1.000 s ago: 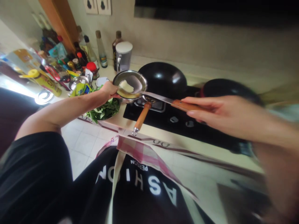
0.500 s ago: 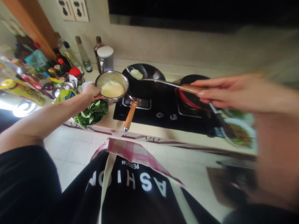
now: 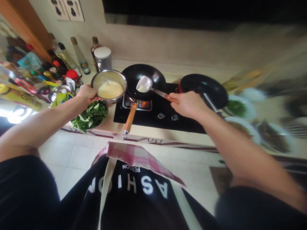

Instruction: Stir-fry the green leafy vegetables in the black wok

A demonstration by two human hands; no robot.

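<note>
My left hand (image 3: 86, 94) grips the rim of a steel bowl (image 3: 94, 80), tilted a little towards me beside the wok. Pale creamy solid fat, lard by its look (image 3: 110, 89), lies inside. Closed round the wooden handle of a metal spatula (image 3: 145, 83) is my right hand (image 3: 185, 103). The spatula's blade hangs over the black wok (image 3: 153, 75), a small pale lump (image 3: 142, 88) on it. The wok's wooden handle (image 3: 131, 118) points at me, and an orange glow shows under the wok.
A second black pan (image 3: 203, 89) stands on the right of the stove (image 3: 144, 119). Leafy greens (image 3: 92, 116) fill a container at left, near bottles and jars (image 3: 81, 57). Plates with chopped greens (image 3: 236, 108) and other food sit at right, blurred.
My right hand has moved left and away from the camera, bringing the spatula lower over the wok and tilting its blade. The left hand holds the bowl in nearly the same place.
</note>
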